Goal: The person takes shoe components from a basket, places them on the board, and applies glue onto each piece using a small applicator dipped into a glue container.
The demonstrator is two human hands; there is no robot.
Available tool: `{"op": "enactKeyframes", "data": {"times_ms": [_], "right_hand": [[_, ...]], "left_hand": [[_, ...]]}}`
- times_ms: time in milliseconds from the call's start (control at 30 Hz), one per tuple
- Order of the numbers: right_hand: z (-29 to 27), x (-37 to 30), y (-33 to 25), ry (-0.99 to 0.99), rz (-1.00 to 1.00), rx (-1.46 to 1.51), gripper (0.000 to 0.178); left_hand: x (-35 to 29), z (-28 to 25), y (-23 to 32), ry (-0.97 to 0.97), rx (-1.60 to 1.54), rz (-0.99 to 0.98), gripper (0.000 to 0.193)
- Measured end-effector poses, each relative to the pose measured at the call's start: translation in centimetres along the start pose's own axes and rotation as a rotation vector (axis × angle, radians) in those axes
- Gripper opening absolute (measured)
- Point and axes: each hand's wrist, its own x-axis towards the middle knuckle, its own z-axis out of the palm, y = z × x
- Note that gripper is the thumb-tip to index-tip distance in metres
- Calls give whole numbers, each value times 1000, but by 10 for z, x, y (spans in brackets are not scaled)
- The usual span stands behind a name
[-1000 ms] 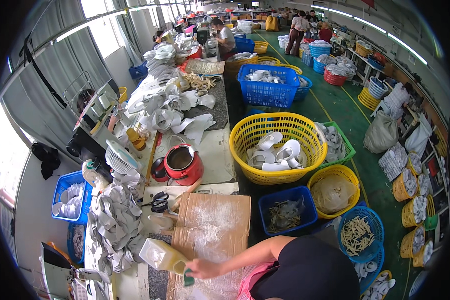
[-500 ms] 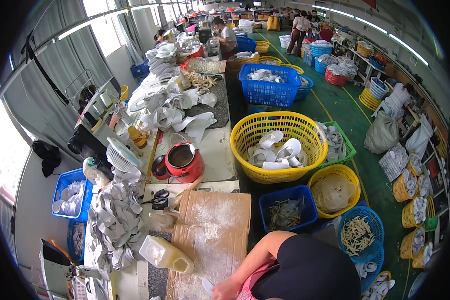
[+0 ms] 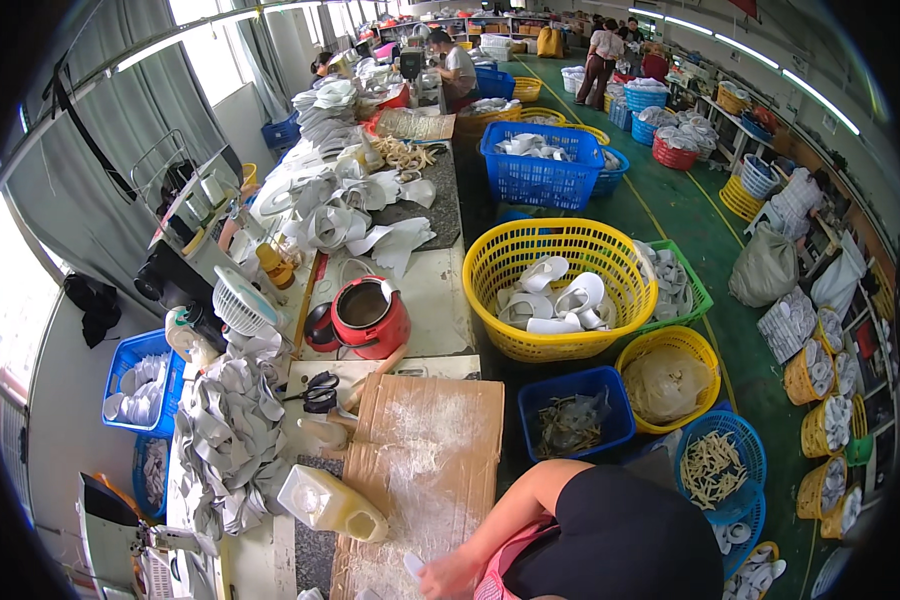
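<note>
At the lower edge my right hand (image 3: 452, 575) reaches in over the cardboard sheet (image 3: 425, 440), its fingers closed and slightly blurred. A small white flat piece with a rounded end (image 3: 413, 566) sticks out from the fingertips. The cardboard is smeared with a whitish dried layer. Beside it, to the hand's left, lies a cut translucent plastic jug (image 3: 332, 503) with yellowish residue, its opening towards the hand. My left hand is outside the picture.
Grey-white cut pieces (image 3: 228, 430) are heaped on the left. Black-handled scissors (image 3: 320, 392) and a red pot (image 3: 370, 318) stand beyond the cardboard. Right of the table are a yellow basket of white slippers (image 3: 560, 345), a dark blue bin (image 3: 577, 412) and a blue basket (image 3: 725, 450).
My right hand and the white piece have shifted slightly up and left over the cardboard. The whole view has tilted a little. Nothing else on the table visibly moved.
</note>
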Motion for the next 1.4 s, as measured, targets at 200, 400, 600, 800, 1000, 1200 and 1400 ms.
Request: {"op": "enactKeyframes", "data": {"times_ms": [200,400,600,800,1000,1200,1400], "right_hand": [[-45,10,55,279,402,-348,11],[-30,-3,11,36,248,-173,9],[-61,0,41,242,536,-346,10],[-57,-19,24,20,417,-206,13],[-87,-22,49,251,682,-166,19],[-106,-21,50,283,778,-68,18],[-141,-21,74,464,806,-29,18]], "left_hand": [[-5,-2,5,21,-43,-16,50],[-4,2,14,37,-93,-23,49],[-10,0,21,60,-133,-40,48],[-15,3,34,82,-181,-55,47],[-20,8,51,88,-230,-58,46],[-27,8,61,108,-272,-83,45],[-61,-51,118,131,265,121,53]]}}
